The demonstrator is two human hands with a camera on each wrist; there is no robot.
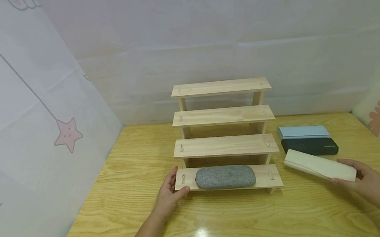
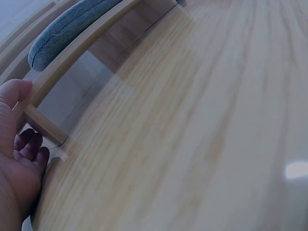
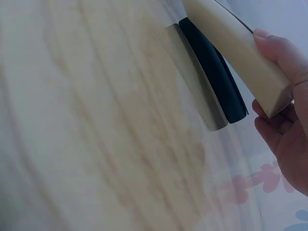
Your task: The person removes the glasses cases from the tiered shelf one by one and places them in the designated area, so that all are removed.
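Observation:
A four-tier wooden stepped rack point(image 1: 225, 145) stands on the table. On its lowest tier lies a grey fabric glasses case point(image 1: 225, 177), also partly seen in the left wrist view. My left hand point(image 1: 167, 198) grips the left end of that tier, thumb at the front edge and fingers around the side; in the left wrist view the fingers curl below the board, beside a leg. To the right of the rack, my right hand point(image 1: 371, 184) holds a cream-white glasses case point(image 1: 320, 164) by its right end, thumb on one side and fingers on the other. The case is tilted, its far end overlapping a dark case in the head view.
A dark glasses case point(image 1: 309, 147) with pale lettering lies right of the rack, with a light blue case point(image 1: 303, 132) just behind it. The wooden table point(image 1: 124, 218) ends at patterned cloth walls point(image 1: 182, 49) at the back and sides.

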